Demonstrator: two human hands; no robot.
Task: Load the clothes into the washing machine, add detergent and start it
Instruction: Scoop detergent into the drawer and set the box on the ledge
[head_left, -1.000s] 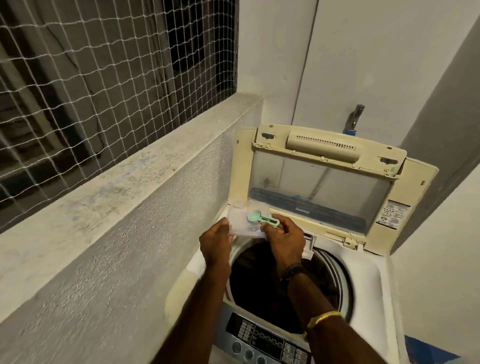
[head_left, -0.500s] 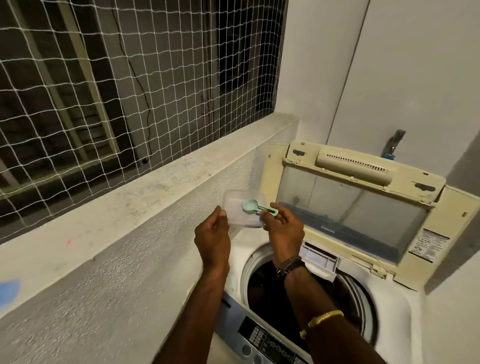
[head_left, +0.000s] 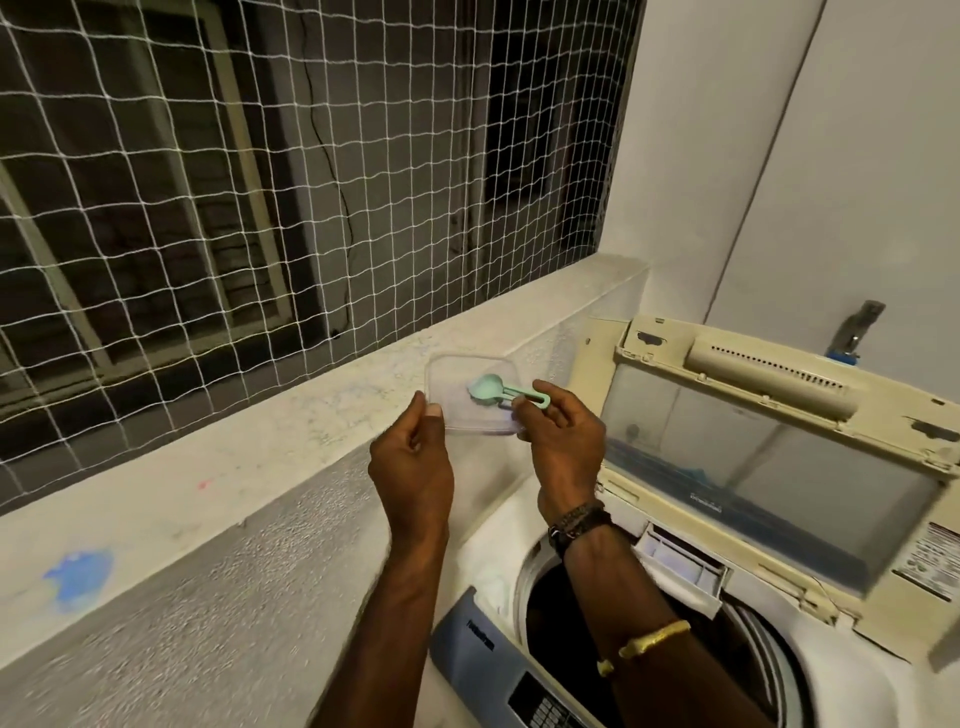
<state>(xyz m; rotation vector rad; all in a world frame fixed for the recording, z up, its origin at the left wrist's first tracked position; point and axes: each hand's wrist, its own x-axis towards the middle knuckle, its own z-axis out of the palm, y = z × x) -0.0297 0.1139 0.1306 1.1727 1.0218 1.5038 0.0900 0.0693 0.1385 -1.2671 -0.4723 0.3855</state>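
Here the left hand (head_left: 410, 467) pinches a clear tub (head_left: 457, 382), contents unclear, the right hand (head_left: 563, 447) a green scoop (head_left: 488, 387).

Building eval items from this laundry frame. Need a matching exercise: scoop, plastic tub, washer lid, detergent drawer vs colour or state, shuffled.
Things:
1 scoop
2 plastic tub
3 washer lid
4 detergent drawer

States:
A slid out
B mint green
C raised open
D edge held by the left hand

Pairs: 1-B, 2-D, 3-C, 4-A
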